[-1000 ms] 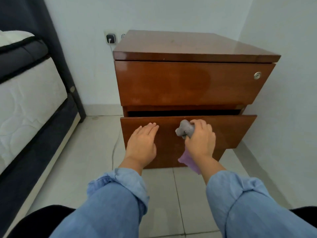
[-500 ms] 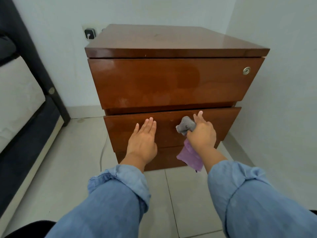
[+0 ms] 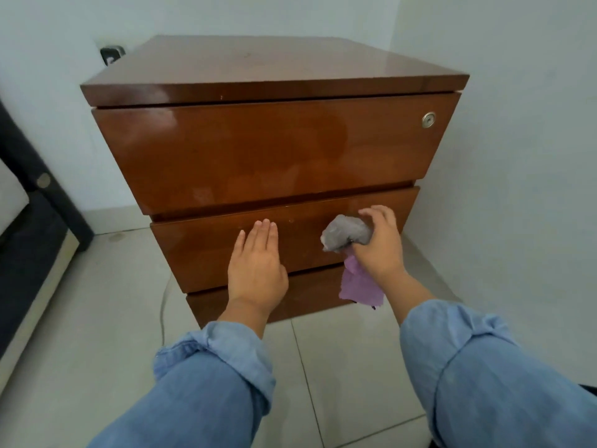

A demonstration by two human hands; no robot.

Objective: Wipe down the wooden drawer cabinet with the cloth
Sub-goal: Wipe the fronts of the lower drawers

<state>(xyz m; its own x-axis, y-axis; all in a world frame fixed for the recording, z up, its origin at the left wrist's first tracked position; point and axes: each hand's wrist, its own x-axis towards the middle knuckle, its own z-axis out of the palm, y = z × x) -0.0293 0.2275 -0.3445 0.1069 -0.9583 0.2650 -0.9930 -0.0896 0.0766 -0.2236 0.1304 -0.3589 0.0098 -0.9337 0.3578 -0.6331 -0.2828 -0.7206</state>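
no readable text, labels, numbers or signs anywhere

Plain pale walls [image 3: 500, 156] meet in a corner at the upper right, the rear wall running left and the side wall coming forward along the right edge. A low skirting strip [image 3: 113, 218] follows the base of the rear wall. The floor [image 3: 349, 367] is laid in large, light, glossy tiles with thin dark grout lines. On the rear wall at the upper left sits a wall socket [image 3: 111, 54] with a dark plug in it, and a thin cable [image 3: 163, 305] trails across the tiles. Along the left edge stands a dark bed frame [image 3: 42, 202] with a round metal fitting, and a bit of pale mattress [image 3: 11, 202]. Soft, even light fills the room.
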